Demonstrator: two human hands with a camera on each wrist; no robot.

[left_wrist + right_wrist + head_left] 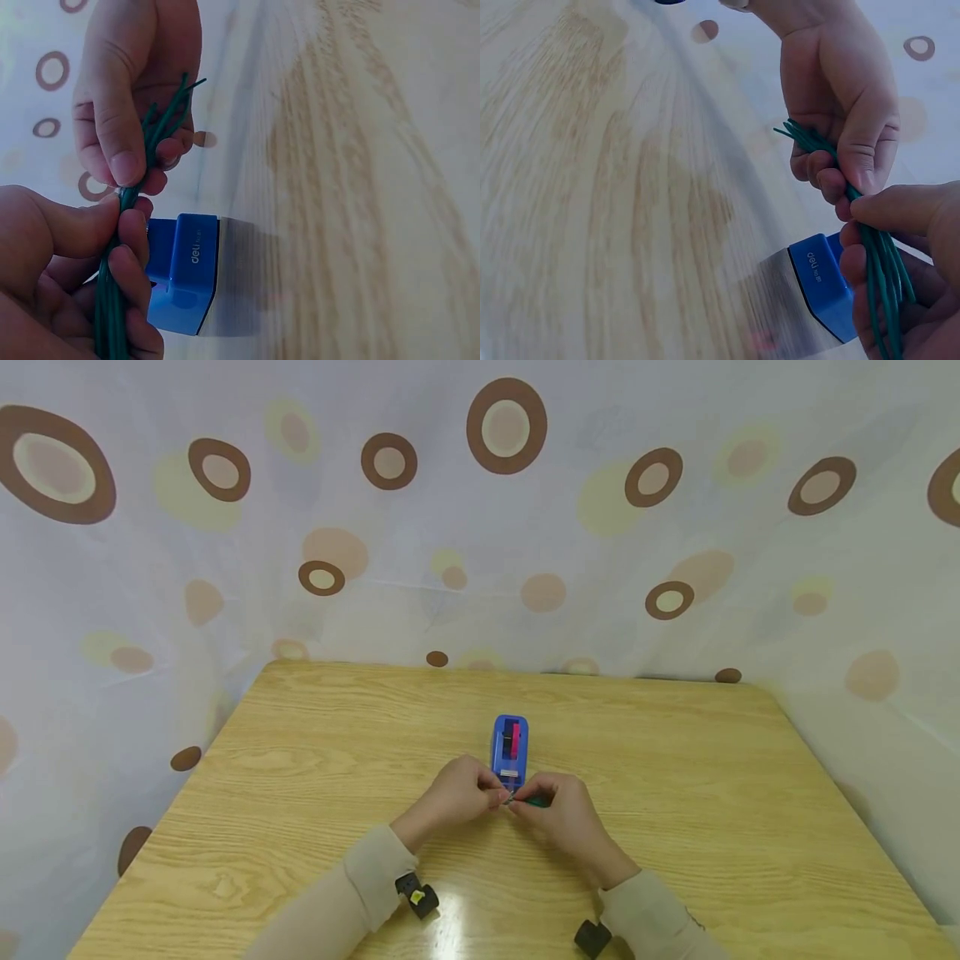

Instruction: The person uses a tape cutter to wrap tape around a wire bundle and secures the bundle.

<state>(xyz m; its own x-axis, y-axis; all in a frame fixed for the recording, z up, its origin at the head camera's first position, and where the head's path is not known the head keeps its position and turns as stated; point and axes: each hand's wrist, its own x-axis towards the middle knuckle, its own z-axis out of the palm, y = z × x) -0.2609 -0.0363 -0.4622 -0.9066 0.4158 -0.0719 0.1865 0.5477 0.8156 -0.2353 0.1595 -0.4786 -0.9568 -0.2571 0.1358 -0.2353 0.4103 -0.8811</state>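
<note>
Both hands meet just in front of a blue tape dispenser (510,722) with a pink wheel. My left hand (459,789) and my right hand (568,814) pinch a bundle of thin green strands (111,307) with thumb and fingers, almost touching. In the right wrist view the strands (881,270) spread below the pinch, and loose tips stick out past the left hand. A clear strip seems to reach from the dispenser toward the fingertips; whether it touches the bundle is hidden by the fingers.
The wooden table (337,727) reaches to a patterned cloth (420,527) that hangs behind it and along both sides. Black wrist devices (417,895) sit at both beige cuffs. The dispenser stands close beyond the hands.
</note>
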